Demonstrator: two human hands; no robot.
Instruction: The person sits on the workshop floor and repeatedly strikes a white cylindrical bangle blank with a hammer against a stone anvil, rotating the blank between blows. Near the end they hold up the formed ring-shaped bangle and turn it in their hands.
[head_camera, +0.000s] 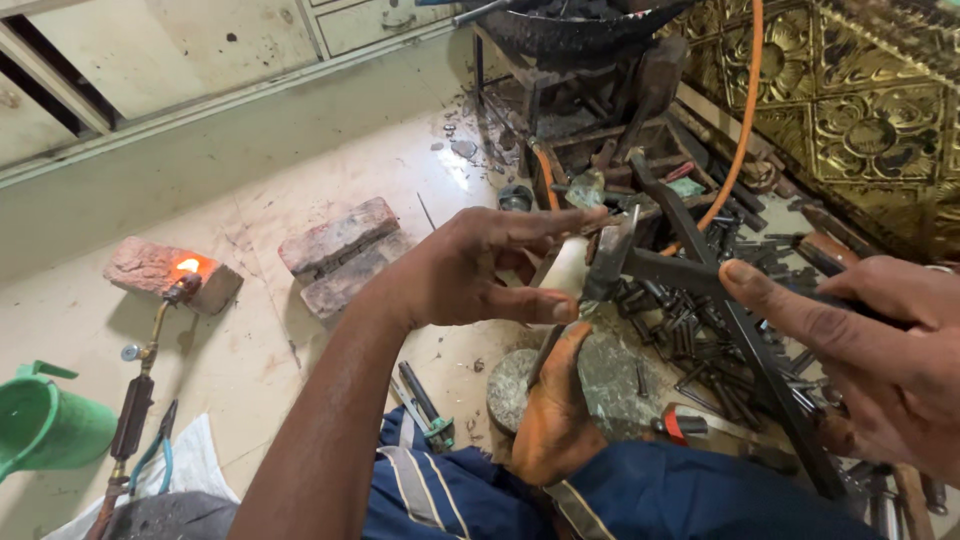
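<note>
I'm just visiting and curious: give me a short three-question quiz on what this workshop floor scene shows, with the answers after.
1. True or false: the torch lying on the floor is lit.
2. What is the left hand doing? A) gripping a hammer B) held open with fingers spread, holding nothing C) resting on a brick
3. What colour is the plastic vessel at the left edge?

Key:
1. True: a small flame burns at its tip, against a brick.
2. B. The right hand touches a dark metal frame.
3. Green.
</note>
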